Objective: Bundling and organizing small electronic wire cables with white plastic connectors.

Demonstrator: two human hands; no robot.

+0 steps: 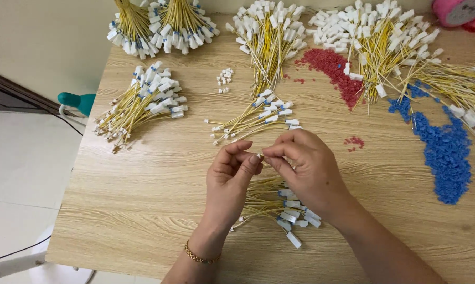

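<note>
Head view: nearest to us, our left hand, with a gold bracelet at its wrist, and our right hand meet fingertip to fingertip above the wooden table. Both hands are pinched shut on one small piece held between them; it is too small and too covered for us to tell what it is. Right under our hands lies a loose bunch of yellow wires with white connectors, partly hidden by our right wrist.

Just beyond our fingers we see a smaller fan of the same wires, and to the left a thicker bundle with white plugs, some marked in blue. Between them, further back, sits a little cluster of tiny white parts. To the right, a few red bits lie near our right hand, and a broad spread of blue pellets covers the right side of the table.

At the far edge we see two upright bunches of wires on the left, a large sheaf in the middle, a streak of red pellets, and a wide heap of wires running right. A pink roll shows in the far right corner. Off the table's left edge, a teal piece stands on the pale floor.
</note>
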